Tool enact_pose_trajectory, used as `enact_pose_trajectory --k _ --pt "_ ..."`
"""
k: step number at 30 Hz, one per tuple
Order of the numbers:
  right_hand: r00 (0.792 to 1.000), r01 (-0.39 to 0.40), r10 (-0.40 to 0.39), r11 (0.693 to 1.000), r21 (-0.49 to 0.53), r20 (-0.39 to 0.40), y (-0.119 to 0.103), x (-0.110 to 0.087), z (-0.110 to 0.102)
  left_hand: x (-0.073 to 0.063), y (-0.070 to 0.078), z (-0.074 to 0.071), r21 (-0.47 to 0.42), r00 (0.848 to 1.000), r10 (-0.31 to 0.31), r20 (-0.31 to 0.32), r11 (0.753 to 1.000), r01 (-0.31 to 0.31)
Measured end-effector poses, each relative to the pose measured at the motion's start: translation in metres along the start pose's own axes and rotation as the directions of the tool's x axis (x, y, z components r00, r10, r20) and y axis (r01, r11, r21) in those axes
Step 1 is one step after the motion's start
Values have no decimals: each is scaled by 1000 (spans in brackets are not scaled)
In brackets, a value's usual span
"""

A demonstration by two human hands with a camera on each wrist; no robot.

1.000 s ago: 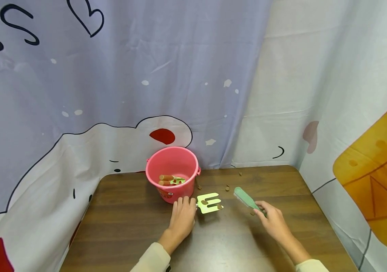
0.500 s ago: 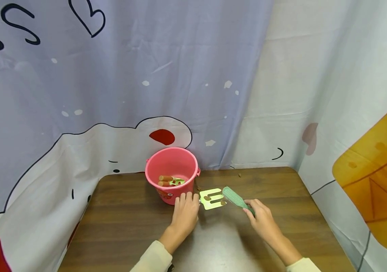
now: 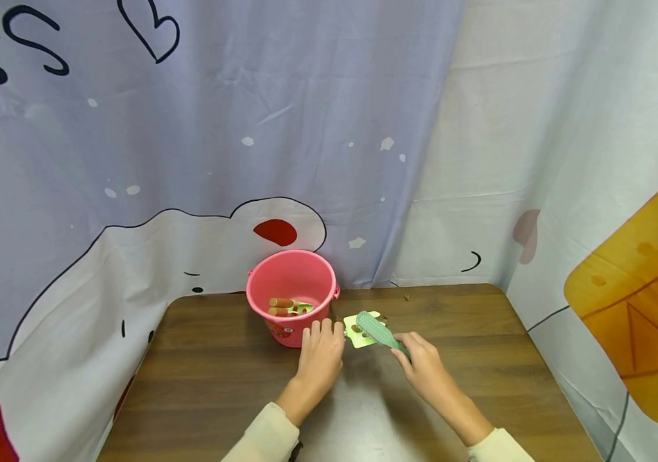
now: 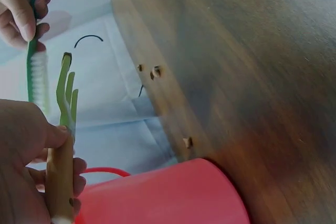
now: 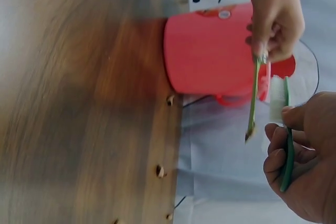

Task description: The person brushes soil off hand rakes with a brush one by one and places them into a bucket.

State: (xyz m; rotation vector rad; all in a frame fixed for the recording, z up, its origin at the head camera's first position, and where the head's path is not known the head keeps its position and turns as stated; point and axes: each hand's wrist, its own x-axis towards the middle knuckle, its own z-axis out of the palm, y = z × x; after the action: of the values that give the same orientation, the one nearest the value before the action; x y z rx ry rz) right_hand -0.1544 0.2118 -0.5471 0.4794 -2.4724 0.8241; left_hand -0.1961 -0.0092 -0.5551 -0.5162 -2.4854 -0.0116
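My left hand (image 3: 320, 359) grips the wooden handle of a small garden fork (image 4: 60, 174). Its light green tines point right, raised above the tabletop, with brown bits on them. With fingers and thumb, my right hand (image 3: 427, 369) holds a green brush (image 3: 377, 330) by its handle. The brush head overlaps the tines in the head view. Both wrist views show white bristles (image 5: 277, 100) facing the fork, with a gap between. Just behind my left hand stands a pink bucket (image 3: 294, 276), holding tools with brown handles (image 3: 281, 302) and green heads.
Several small brown bits (image 4: 156, 72) lie on the dark wooden table (image 3: 219, 378), near its back edge and beside the bucket. A printed curtain (image 3: 305, 128) hangs right behind the table, and a pale one (image 3: 479, 160) closes off the right side.
The brush has moved left from beside the fork to over its tines. The left hand and fork have shifted slightly right and farther back. The bucket stays in place.
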Motion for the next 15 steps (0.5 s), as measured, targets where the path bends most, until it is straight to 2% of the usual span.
enact_pose_trajectory --k 6,15 --pt "996 87 -88 994 -72 -4 -7 2 10 3 4 -1 1 1000 -4 0 1000 4" --pt "997 75 -75 987 -142 6 -6 5 6 4 6 -3 21 999 -16 35 1000 15"
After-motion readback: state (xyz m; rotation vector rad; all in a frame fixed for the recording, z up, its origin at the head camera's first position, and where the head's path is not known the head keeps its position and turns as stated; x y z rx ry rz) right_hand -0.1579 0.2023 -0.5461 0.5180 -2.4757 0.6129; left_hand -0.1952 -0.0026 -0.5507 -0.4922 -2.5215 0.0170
